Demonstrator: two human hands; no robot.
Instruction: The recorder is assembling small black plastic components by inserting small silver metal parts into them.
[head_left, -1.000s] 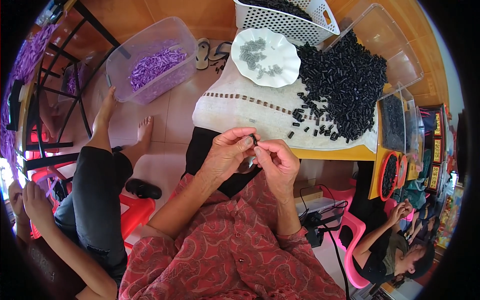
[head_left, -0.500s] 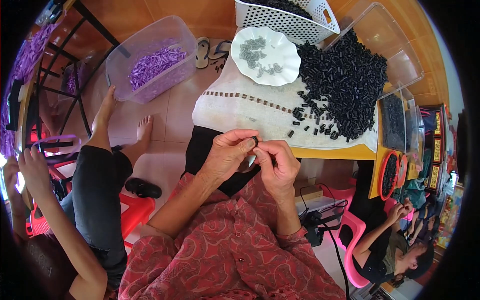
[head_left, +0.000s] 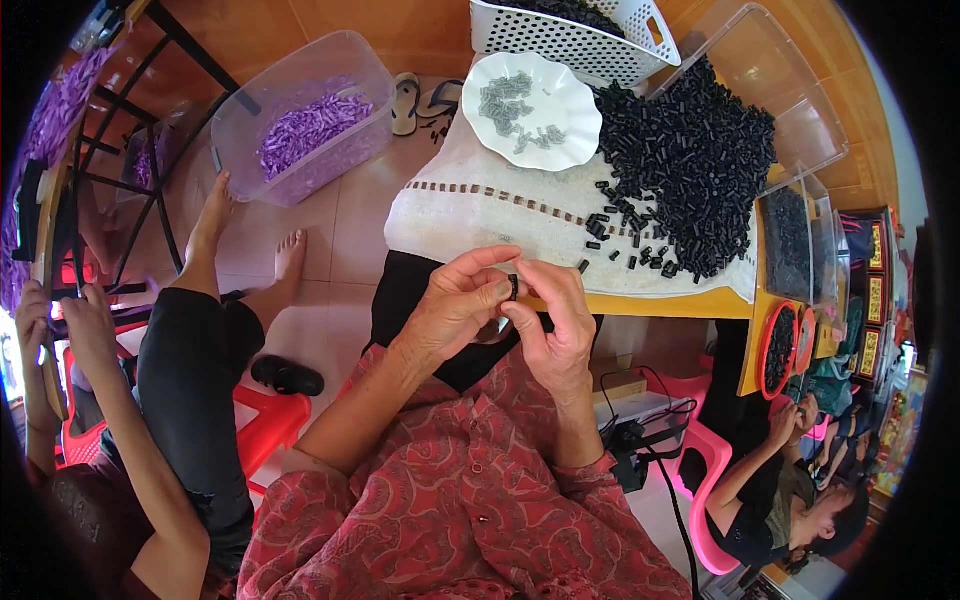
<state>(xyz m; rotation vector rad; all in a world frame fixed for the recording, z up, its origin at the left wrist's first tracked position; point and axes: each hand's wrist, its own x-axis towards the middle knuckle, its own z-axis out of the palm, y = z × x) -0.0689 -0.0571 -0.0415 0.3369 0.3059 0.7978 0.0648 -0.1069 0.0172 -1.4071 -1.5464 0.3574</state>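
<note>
Over my lap, near the table's front edge, my left hand (head_left: 455, 312) pinches a small black plastic piece (head_left: 514, 287) between thumb and forefinger. Close beside it is my right hand (head_left: 556, 320), its thumb and forefinger spread apart, the forefinger tip by the left fingertips. Nothing shows gripped in the right hand. Beyond both hands, a large heap of similar black plastic pieces (head_left: 690, 170) lies on a white cloth (head_left: 450, 225). A white scalloped plate (head_left: 555, 85) carries small clear pieces (head_left: 505, 98).
Behind the plate stands a white perforated basket (head_left: 560, 40) with black pieces. A clear tub (head_left: 345, 85) of purple pieces is on the floor at left. One co-worker's hands (head_left: 75, 325) are at far left; another person (head_left: 770, 490) sits at right. A red-rimmed tray (head_left: 768, 350) holds black pieces.
My right thumb and forefinger have parted from the black piece, which stays in my left fingers. The co-worker's hands at left have shifted, and the purple strip there no longer shows.
</note>
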